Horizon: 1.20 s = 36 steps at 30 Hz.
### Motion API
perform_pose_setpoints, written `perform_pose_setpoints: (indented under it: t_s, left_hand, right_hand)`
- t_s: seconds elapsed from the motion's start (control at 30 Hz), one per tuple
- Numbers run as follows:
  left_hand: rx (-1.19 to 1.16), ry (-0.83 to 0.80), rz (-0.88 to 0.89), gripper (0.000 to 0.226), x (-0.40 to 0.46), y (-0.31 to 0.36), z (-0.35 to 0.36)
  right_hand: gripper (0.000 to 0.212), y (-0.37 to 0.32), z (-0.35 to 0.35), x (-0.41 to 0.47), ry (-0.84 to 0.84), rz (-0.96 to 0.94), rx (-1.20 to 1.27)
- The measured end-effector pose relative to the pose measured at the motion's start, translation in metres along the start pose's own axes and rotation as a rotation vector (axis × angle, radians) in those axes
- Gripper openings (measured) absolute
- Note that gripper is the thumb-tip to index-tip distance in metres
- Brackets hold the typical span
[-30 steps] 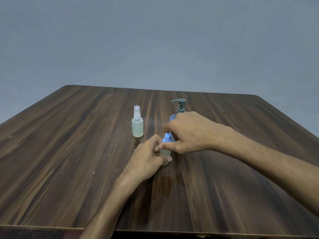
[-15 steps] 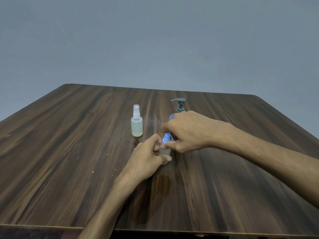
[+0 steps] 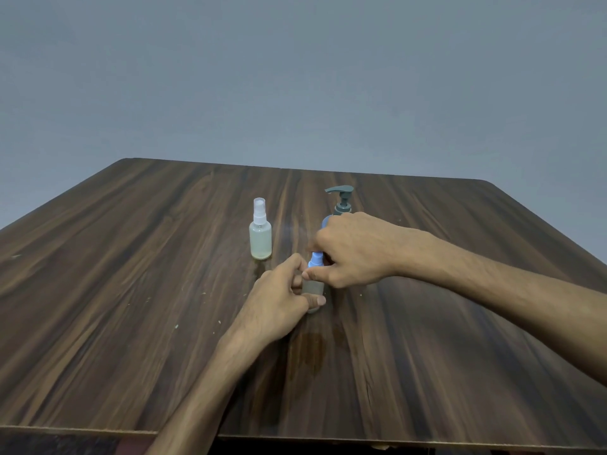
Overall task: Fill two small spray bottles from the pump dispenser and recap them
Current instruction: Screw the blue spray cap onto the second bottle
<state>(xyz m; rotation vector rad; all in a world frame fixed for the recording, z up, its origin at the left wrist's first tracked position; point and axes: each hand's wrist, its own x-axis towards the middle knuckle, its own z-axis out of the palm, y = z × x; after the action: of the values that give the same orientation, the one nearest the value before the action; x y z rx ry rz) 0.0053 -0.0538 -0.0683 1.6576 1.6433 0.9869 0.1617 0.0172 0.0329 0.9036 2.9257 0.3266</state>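
Note:
A small frosted spray bottle (image 3: 312,286) stands upright near the table's middle. My left hand (image 3: 277,302) grips its body from the left, thumb across the front. My right hand (image 3: 353,249) pinches the blue spray cap (image 3: 316,259) sitting on the bottle's neck. Another small spray bottle (image 3: 260,236) with a white cap and pale liquid stands alone to the left. The blue pump dispenser (image 3: 341,201) with a grey pump head stands just behind my right hand, its body mostly hidden.
The dark wooden table (image 3: 131,290) carries a faint wet patch (image 3: 310,353) in front of the held bottle and a few small crumbs. A plain grey wall rises behind the far edge.
My right hand's fingers have shifted slightly around the blue cap. The bottle, my left hand and the other objects stay where they were.

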Motion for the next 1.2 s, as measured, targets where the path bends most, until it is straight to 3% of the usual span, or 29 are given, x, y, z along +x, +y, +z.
perform_pose_setpoints:
  t_s: [0.3,0.77,1.2]
  left_hand:
    - [0.011,0.007,0.002,0.033,-0.002,0.003,0.0]
    - [0.128,0.112,0.004,0.035,-0.012,0.015,0.004]
    - [0.111,0.12,0.032,0.029,-0.012,0.011,0.003]
  right_hand:
    - [0.047,0.0,0.005,-0.005,0.032,0.009,0.061]
    - [0.051,-0.025,0.035,-0.015,0.251,0.319,0.279]
    - [0.054,-0.032,0.052,-0.022,0.382,0.391,0.302]
